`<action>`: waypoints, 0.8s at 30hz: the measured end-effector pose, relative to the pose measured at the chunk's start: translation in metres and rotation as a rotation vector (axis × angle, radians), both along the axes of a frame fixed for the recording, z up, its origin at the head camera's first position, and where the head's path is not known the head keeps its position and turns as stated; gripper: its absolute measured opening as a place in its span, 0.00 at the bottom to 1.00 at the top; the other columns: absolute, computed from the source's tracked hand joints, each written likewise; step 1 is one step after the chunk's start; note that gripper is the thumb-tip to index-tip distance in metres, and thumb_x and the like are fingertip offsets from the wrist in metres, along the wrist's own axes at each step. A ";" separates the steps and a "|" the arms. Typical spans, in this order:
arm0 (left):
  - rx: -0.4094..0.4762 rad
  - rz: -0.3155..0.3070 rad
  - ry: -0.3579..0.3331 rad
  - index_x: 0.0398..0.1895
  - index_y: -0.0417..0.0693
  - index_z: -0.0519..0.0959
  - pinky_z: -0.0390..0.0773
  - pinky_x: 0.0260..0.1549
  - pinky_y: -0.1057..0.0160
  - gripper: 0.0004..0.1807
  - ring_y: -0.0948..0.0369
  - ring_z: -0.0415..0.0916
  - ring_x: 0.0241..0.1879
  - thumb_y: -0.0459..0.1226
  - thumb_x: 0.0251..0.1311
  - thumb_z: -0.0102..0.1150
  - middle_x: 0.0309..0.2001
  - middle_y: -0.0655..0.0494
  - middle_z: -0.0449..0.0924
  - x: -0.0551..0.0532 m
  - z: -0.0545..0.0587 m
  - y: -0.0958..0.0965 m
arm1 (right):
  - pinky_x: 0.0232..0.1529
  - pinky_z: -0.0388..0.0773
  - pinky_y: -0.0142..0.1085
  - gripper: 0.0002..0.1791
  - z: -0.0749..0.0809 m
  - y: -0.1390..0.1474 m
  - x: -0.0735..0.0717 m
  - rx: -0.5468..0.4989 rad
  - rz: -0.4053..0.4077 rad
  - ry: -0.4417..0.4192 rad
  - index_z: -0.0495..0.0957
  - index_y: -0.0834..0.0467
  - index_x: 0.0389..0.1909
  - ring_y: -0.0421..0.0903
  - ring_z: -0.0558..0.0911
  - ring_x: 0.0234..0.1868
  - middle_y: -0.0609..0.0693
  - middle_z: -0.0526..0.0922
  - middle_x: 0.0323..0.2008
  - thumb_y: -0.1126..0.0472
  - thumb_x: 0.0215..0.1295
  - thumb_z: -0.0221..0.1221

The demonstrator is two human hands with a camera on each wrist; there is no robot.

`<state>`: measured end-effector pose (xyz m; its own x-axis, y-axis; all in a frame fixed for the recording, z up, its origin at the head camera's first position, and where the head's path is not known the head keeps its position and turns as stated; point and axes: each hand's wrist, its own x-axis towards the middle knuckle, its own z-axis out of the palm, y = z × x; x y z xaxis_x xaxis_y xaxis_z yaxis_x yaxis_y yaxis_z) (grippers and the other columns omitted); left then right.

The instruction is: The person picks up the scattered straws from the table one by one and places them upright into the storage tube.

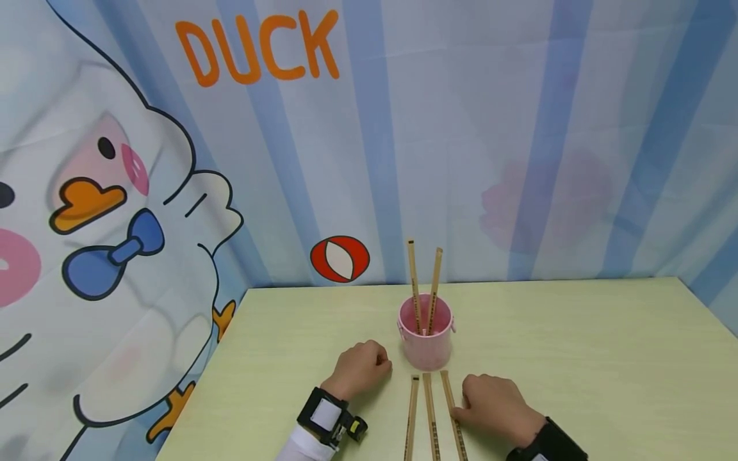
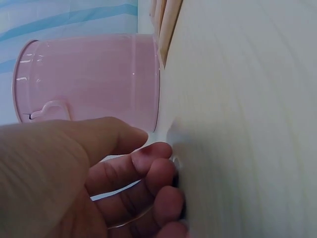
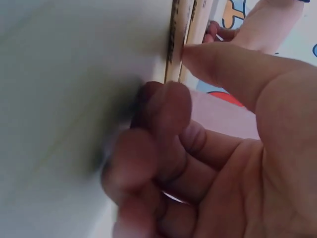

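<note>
A pink bucket (image 1: 426, 351) stands upright on the table, with two slim wooden sticks (image 1: 433, 285) leaning inside it. In front of it, three more such sticks with dark print lie side by side: a left stick (image 1: 412, 416), a middle stick (image 1: 430, 416) and a right stick (image 1: 453, 410). My left hand (image 1: 360, 368) rests on the table to the left of the bucket, fingers loosely bent and holding nothing. The thumb of my right hand (image 1: 496, 406) touches the right stick (image 3: 178, 34); its other fingers are bent beside it on the table.
A pale yellow table (image 1: 605, 358) extends to both sides. Behind it hangs a blue striped cloth (image 1: 450, 128) printed with a duck and a red ball. Straps with small devices (image 1: 331, 416) are on both wrists.
</note>
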<state>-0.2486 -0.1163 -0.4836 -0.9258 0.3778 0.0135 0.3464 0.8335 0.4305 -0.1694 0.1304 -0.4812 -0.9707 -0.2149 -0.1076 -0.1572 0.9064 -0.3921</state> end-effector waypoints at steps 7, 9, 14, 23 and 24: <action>0.005 0.011 -0.006 0.16 0.52 0.76 0.62 0.21 0.66 0.16 0.67 0.64 0.19 0.39 0.63 0.61 0.16 0.64 0.67 -0.001 0.001 0.000 | 0.21 0.54 0.35 0.20 -0.001 -0.004 0.002 -0.060 0.031 0.001 0.66 0.52 0.10 0.39 0.60 0.16 0.40 0.60 0.11 0.60 0.54 0.65; 0.007 0.012 -0.013 0.16 0.52 0.76 0.62 0.21 0.66 0.16 0.66 0.64 0.19 0.39 0.63 0.61 0.17 0.64 0.67 -0.001 0.001 0.000 | 0.20 0.55 0.35 0.18 -0.003 -0.004 0.002 -0.078 0.042 0.010 0.67 0.52 0.10 0.39 0.60 0.16 0.40 0.61 0.11 0.62 0.53 0.64; 0.006 0.022 -0.028 0.16 0.52 0.76 0.62 0.22 0.66 0.16 0.66 0.64 0.19 0.39 0.63 0.61 0.16 0.63 0.67 0.000 0.001 0.000 | 0.20 0.58 0.35 0.16 -0.007 -0.004 0.004 -0.113 0.069 0.049 0.69 0.51 0.11 0.39 0.62 0.16 0.41 0.65 0.11 0.65 0.51 0.62; 0.011 0.030 -0.023 0.15 0.52 0.76 0.62 0.22 0.66 0.17 0.66 0.64 0.19 0.40 0.63 0.61 0.16 0.64 0.67 -0.001 0.000 0.000 | 0.19 0.55 0.34 0.16 -0.008 -0.004 0.005 -0.114 0.062 0.070 0.68 0.51 0.10 0.38 0.60 0.15 0.39 0.62 0.11 0.66 0.49 0.62; 0.011 0.031 -0.026 0.15 0.52 0.76 0.62 0.22 0.66 0.17 0.66 0.64 0.19 0.40 0.63 0.61 0.16 0.64 0.67 -0.001 0.000 0.000 | 0.19 0.55 0.34 0.16 -0.008 -0.004 0.005 -0.113 0.062 0.070 0.68 0.51 0.10 0.39 0.61 0.15 0.39 0.62 0.11 0.66 0.48 0.63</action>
